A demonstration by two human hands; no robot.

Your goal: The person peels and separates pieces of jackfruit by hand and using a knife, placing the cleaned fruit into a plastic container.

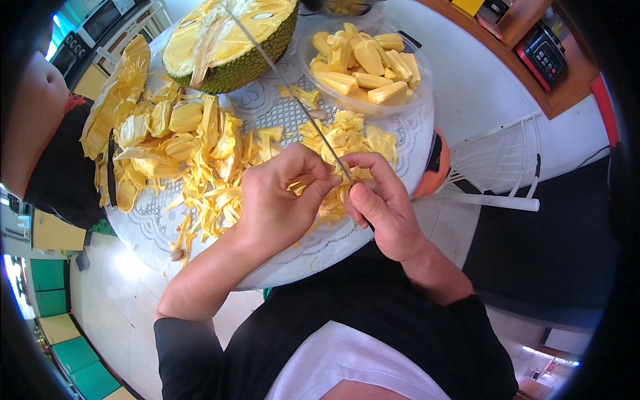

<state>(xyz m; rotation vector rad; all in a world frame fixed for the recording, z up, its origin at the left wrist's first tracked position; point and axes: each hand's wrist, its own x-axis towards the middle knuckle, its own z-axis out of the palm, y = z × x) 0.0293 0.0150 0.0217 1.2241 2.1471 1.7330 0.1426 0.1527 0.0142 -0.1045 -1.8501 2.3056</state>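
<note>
My right hand (387, 210) grips the dark handle of a long, thin-bladed knife (295, 97), whose blade points up and away across the table. Close beside it, my left hand (285, 195) has its thumb and forefinger together near the blade; whether anything small is between them cannot be told. Beneath and beyond both hands lie yellow jackfruit scraps (345, 135). A large cut jackfruit (245, 60) with green spiky rind rests at the back, cut face up. To its right, a clear plastic bowl (425, 95) holds many yellow jackfruit pods (370, 57).
A round table with a white lace cloth (150, 225) carries more jackfruit pieces and strands (185, 117) at left, with a dark-handled thing (111, 170) among them. Another person (40, 135) stands at the left edge. A white metal rack (500, 165) is at right.
</note>
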